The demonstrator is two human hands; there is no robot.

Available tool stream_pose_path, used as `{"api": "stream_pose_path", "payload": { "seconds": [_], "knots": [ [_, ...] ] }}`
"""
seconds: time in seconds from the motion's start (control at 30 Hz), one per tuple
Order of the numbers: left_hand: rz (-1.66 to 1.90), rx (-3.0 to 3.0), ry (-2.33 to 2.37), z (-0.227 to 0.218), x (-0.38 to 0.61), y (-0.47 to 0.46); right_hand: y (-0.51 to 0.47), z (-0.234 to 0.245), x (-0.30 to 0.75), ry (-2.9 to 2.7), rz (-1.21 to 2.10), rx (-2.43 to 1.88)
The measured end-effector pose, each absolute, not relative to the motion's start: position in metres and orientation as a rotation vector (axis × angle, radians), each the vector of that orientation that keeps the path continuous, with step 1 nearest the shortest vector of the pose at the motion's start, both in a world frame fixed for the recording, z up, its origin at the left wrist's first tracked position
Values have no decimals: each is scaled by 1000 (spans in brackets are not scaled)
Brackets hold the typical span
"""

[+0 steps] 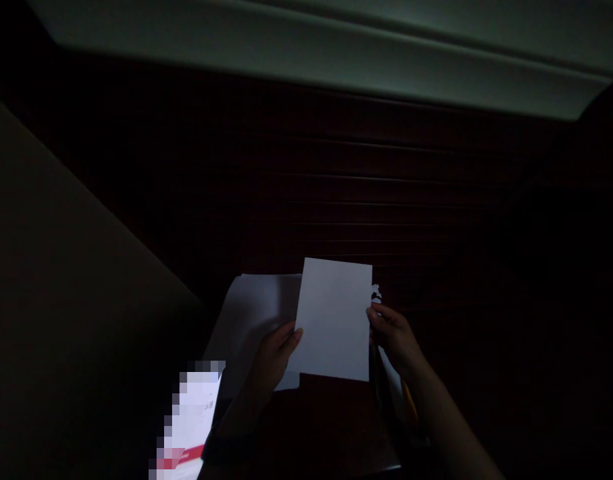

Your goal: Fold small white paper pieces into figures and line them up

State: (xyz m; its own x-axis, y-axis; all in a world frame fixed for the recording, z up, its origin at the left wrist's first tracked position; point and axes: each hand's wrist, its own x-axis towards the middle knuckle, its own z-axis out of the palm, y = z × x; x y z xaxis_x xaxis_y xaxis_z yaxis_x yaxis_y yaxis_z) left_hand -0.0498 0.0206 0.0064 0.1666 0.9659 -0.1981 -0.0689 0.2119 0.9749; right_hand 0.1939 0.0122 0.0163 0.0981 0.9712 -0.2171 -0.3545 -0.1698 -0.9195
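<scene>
Dim room, lit weakly: pale grey-green horizontal panel across the far side; dark reddish-brown ridged surface before it; plain grey-brown wall-like plane at left. One blank white rectangular sheet, paper or thin card, face towards the viewer and slightly turned, held between both hands at near centre. Left hand: thumb on the front face at the left edge, fingers folded behind, pinching. Right hand: thumb and forefinger closed on the right edge, other fingers mostly hidden. Larger white paper, lying left of and partly behind the held sheet; number of leaves not determinable. Bright white panel with a red band, partly pixelated, near left. Irregular black-and-white scrap, just beyond the right hand. Narrow yellow item, beside the right forearm, identity unclear. Step in hand, by judgement: supporting and presenting the sheet two-handed. Any onward move would seem to call for even, light pressure at both edges, avoiding creases.
</scene>
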Motion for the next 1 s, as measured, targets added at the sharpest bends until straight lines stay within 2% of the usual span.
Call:
{"api": "stream_pose_path", "payload": {
  "seconds": [0.27, 0.63, 1.0],
  "knots": [
    [981, 1090, 1140, 6, -53, 21, 13, 21, 195, -753, 1409, -1087],
    [1026, 1024, 1124, 4, -56, 19, 14, 21, 195, -970, 1174, -1190],
    [1024, 954, 1108, 12, -51, 16, 9, 20, 191, -1679, 278, -1383]
  ]
}}
